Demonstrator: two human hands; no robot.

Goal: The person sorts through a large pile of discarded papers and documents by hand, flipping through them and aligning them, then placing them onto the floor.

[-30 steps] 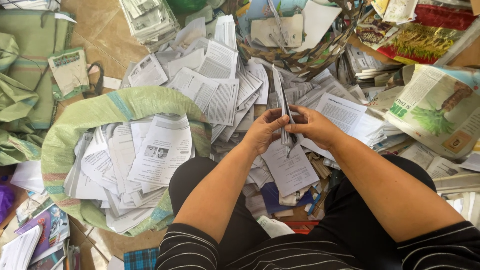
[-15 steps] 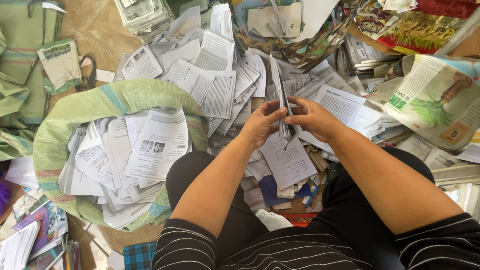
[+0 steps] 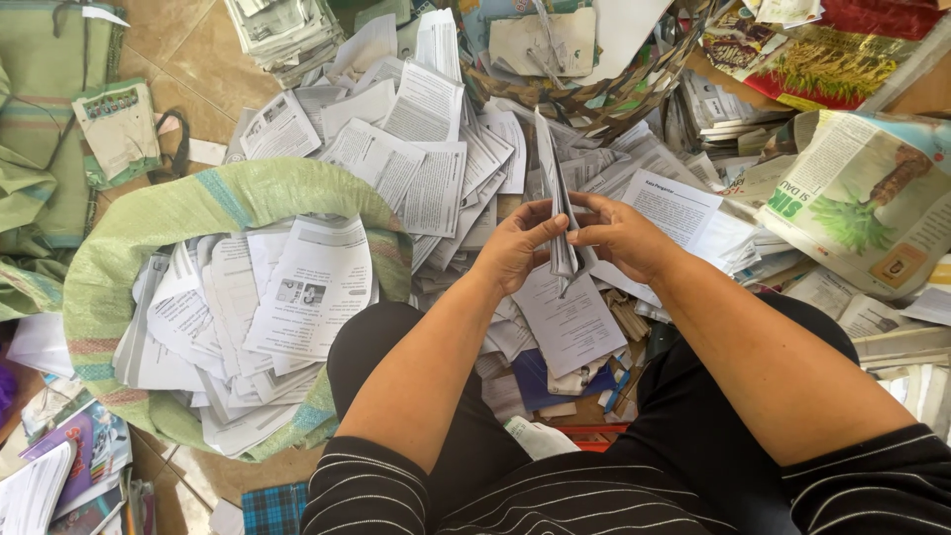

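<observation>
Left hand: the left hand [image 3: 517, 248] grips the near edge of a thin booklet [image 3: 557, 188], fingers curled round its left face, thumb on top.
Right hand: the right hand [image 3: 622, 236] pinches the same booklet from the 3 o'clock side, fingers closed on its pages.
Booklet: held on edge between both hands at the middle of the view, spine running toward 12 o'clock, above the lap.
Sack: a green woven sack [image 3: 158, 223] lies open at 9 o'clock, stuffed with loose printed sheets [image 3: 307, 287].
Pile: more loose pages [image 3: 426, 149] heaped on the floor from 11 to 1 o'clock; a colour newspaper [image 3: 872, 198] at 3 o'clock.
Doing it well: I judge the pages are being pulled apart at the spine; keep both thumbs close to the fold, tug evenly so sheets come away whole, and keep the booklet over the lap so loose sheets fall within reach of the sack.
</observation>
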